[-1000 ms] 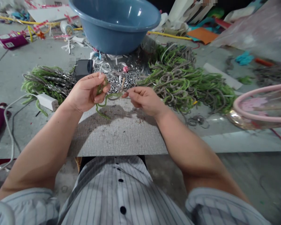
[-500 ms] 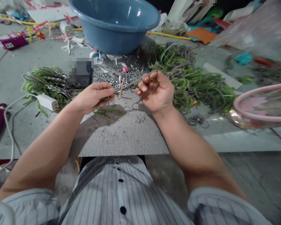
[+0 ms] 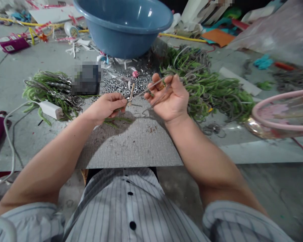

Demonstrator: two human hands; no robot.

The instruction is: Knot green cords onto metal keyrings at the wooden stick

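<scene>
My left hand (image 3: 107, 107) pinches one end of some cords beside a small upright wooden stick (image 3: 132, 91). From there a grey cord (image 3: 146, 90) stretches up to my right hand (image 3: 168, 97), which has it between thumb and fingers, palm turned up. A loose grey end hangs below that palm. Green cord ends (image 3: 117, 121) stick out under my left hand. Behind the stick, many small metal rings (image 3: 113, 84) lie scattered. A bundle of green and grey cords with metal chains (image 3: 50, 85) is at the left, and a bigger cord pile (image 3: 212, 87) at the right.
A large blue basin (image 3: 123, 37) stands at the back. A dark phone-like object (image 3: 87, 79) and a white charger (image 3: 51, 110) with its cable lie left. A pink-rimmed clear container (image 3: 282, 126) sits right. Purple boxes (image 3: 12, 44) are far left. The grey board's edge (image 3: 131, 164) runs before my torso.
My left hand has moved slightly right and down, closer to the stick. My right hand's fingers have spread and lifted a little, with the grey cord drawn across them.
</scene>
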